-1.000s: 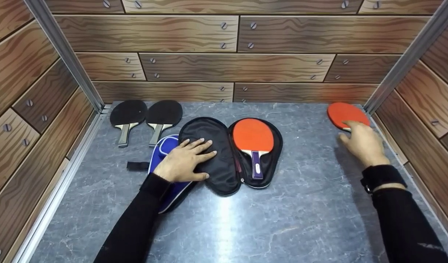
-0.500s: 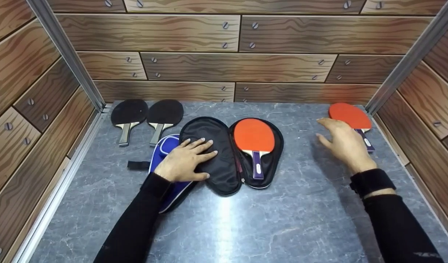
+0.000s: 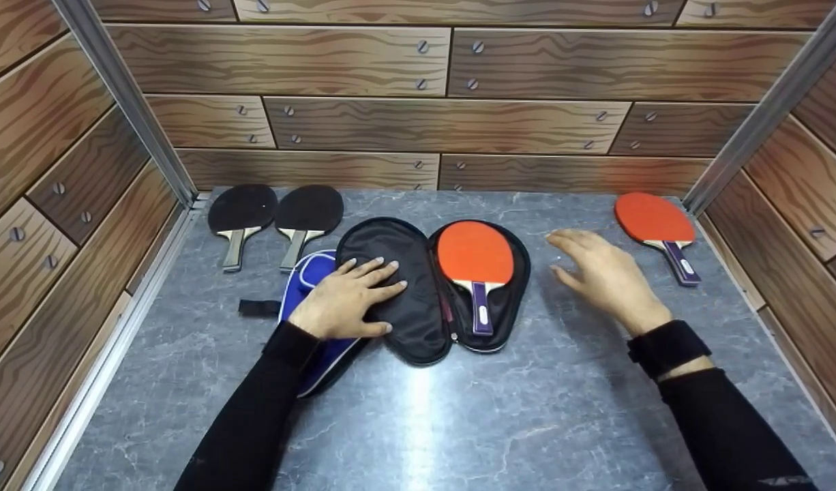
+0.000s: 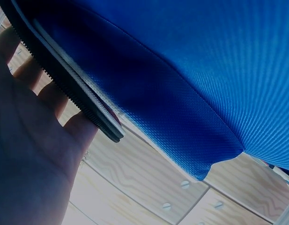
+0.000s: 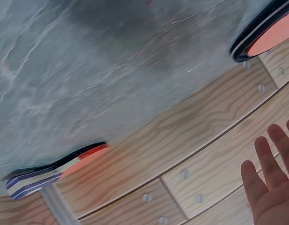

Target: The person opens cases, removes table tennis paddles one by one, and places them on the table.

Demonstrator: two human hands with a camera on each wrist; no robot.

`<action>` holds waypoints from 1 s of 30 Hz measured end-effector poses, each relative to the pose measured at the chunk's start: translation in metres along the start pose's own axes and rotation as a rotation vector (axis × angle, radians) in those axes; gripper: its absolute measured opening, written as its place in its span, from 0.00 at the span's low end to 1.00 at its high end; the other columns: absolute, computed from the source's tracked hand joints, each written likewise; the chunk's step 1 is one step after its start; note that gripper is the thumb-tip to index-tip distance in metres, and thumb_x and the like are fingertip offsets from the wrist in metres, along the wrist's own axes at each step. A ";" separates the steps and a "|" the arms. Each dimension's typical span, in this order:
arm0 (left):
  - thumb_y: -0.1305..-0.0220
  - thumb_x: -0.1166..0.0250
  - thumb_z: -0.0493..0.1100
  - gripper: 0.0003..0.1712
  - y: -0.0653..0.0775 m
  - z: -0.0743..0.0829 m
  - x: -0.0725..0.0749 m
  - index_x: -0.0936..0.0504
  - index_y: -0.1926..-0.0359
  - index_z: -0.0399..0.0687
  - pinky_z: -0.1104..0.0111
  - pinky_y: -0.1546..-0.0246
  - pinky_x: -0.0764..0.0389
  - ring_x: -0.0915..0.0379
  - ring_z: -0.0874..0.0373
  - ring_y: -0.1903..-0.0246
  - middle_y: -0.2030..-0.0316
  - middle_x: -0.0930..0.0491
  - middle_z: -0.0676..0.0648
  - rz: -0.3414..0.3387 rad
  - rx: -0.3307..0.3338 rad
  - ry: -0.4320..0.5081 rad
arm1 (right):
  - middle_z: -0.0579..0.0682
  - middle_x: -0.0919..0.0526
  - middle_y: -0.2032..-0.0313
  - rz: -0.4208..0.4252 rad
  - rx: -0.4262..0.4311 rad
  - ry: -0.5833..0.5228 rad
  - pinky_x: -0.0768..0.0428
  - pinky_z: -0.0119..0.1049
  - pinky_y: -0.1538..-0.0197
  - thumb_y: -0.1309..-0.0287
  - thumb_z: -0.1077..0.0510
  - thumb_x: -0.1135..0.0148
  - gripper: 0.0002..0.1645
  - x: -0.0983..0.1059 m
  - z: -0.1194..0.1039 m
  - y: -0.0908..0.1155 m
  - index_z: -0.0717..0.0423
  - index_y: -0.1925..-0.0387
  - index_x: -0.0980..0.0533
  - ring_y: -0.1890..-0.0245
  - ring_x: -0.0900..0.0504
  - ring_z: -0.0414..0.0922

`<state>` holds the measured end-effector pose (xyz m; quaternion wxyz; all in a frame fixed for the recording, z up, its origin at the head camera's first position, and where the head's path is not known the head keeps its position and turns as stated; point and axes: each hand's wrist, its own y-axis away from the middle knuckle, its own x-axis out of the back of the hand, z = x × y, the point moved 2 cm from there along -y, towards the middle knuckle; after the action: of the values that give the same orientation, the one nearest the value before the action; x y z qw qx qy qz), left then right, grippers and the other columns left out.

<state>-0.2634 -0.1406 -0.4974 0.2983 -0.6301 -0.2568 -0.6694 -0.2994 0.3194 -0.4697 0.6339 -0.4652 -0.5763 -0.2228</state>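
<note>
In the head view my left hand (image 3: 346, 300) rests, fingers spread, on the black lining of the opened lid (image 3: 391, 239) of a paddle case. The case's other half (image 3: 520, 293) holds a table tennis paddle (image 3: 476, 252) with red rubber and a purple handle. Under my left hand and the lid lies a blue case (image 3: 326, 354) with white trim, partly hidden. My right hand (image 3: 612, 279) holds nothing, its fingers extended above the table, right of the case. Farther right lies another red paddle (image 3: 653, 217), handle toward me, also seen in the right wrist view.
Two black paddles (image 3: 243, 208) lie side by side at the back left. A black strap (image 3: 258, 308) sticks out left of the blue case. Wood-patterned walls (image 3: 350, 123) stand behind and at both sides of the grey table (image 3: 527, 423).
My right hand has come away from the red paddle at the right and moved left toward the opened case, uncovering that paddle's handle. The left hand has stayed on the lid.
</note>
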 end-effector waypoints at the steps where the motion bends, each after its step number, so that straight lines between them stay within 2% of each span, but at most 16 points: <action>1: 0.24 0.26 0.66 0.46 0.000 0.000 0.000 0.23 0.12 0.58 0.32 0.10 0.32 0.38 0.39 0.07 0.08 0.33 0.44 -0.003 0.002 0.001 | 0.64 0.12 0.25 0.004 0.017 -0.001 0.15 0.72 0.24 0.26 0.55 0.19 0.36 -0.001 -0.004 -0.001 0.58 0.22 0.18 0.24 0.15 0.69; 9: 0.23 0.27 0.67 0.47 -0.001 -0.001 -0.003 0.25 0.11 0.61 0.34 0.08 0.35 0.41 0.41 0.06 0.07 0.36 0.45 -0.028 0.016 -0.003 | 0.63 0.09 0.30 0.042 0.162 0.002 0.10 0.67 0.27 0.34 0.59 0.13 0.37 -0.011 -0.029 -0.004 0.60 0.26 0.15 0.29 0.10 0.66; 20: 0.23 0.27 0.67 0.46 -0.001 -0.001 -0.002 0.24 0.12 0.60 0.34 0.09 0.32 0.39 0.41 0.07 0.07 0.34 0.45 -0.017 0.011 -0.013 | 0.58 0.10 0.27 -0.044 0.297 0.002 0.09 0.60 0.26 0.32 0.57 0.13 0.37 -0.021 -0.062 -0.003 0.55 0.24 0.15 0.27 0.10 0.60; 30: 0.23 0.27 0.66 0.46 -0.001 -0.001 -0.002 0.24 0.12 0.59 0.34 0.09 0.33 0.39 0.40 0.07 0.07 0.34 0.45 -0.019 0.010 -0.005 | 0.58 0.07 0.31 -0.037 0.447 0.027 0.09 0.58 0.26 0.39 0.58 0.10 0.38 -0.031 -0.086 0.002 0.55 0.28 0.12 0.31 0.08 0.59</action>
<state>-0.2644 -0.1403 -0.4998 0.2944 -0.6277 -0.2666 -0.6695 -0.2598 0.2396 -0.4912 0.7247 -0.2996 -0.6112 -0.1074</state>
